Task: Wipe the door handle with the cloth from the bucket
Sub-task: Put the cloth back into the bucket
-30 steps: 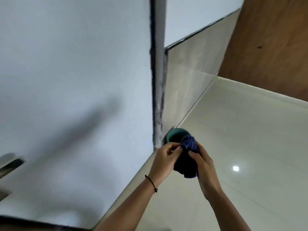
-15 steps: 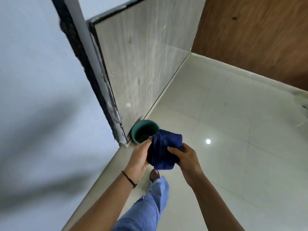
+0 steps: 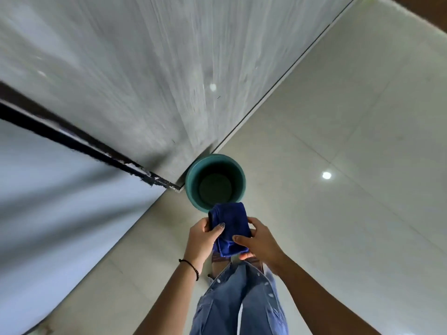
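Cloth: you hold the folded dark-blue terry cloth (image 3: 229, 229) between both hands, above your jeans (image 3: 239, 303), its long axis running away from you toward the bucket.
Fingers: your left hand (image 3: 203, 240) and right hand (image 3: 260, 241) are each clamped on a side of it, equally near.
Bucket: the round teal plastic bucket (image 3: 191, 182) stands on the floor just beyond, against the wall corner.
Handle: no door handle is in view; you must turn to find it.
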Motion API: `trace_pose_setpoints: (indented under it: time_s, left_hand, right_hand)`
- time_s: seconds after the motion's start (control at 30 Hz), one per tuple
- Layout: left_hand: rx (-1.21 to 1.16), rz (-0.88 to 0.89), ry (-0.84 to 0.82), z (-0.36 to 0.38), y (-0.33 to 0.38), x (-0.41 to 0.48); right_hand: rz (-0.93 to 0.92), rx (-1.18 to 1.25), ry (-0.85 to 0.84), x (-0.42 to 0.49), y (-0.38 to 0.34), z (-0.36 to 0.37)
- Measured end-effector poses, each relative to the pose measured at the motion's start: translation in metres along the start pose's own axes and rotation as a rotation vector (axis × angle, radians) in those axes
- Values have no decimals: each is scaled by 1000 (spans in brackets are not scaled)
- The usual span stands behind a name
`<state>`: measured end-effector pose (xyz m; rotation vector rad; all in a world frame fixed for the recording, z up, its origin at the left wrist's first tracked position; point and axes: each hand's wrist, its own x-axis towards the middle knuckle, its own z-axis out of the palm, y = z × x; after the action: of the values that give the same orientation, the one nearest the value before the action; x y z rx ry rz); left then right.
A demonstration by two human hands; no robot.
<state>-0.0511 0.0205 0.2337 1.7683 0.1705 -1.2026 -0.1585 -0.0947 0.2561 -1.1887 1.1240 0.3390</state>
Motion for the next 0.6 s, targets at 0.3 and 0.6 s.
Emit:
trace_pose_setpoints:
  time_s: [0.3,0.6]
  left_hand:
    - [-180,-179,160,42,-76,225]
    - [-266,-269,317,50,-144,406]
  right_hand:
    - [-109,-344,88,260,50,3]
    - [-13,-457,95,453,86,34]
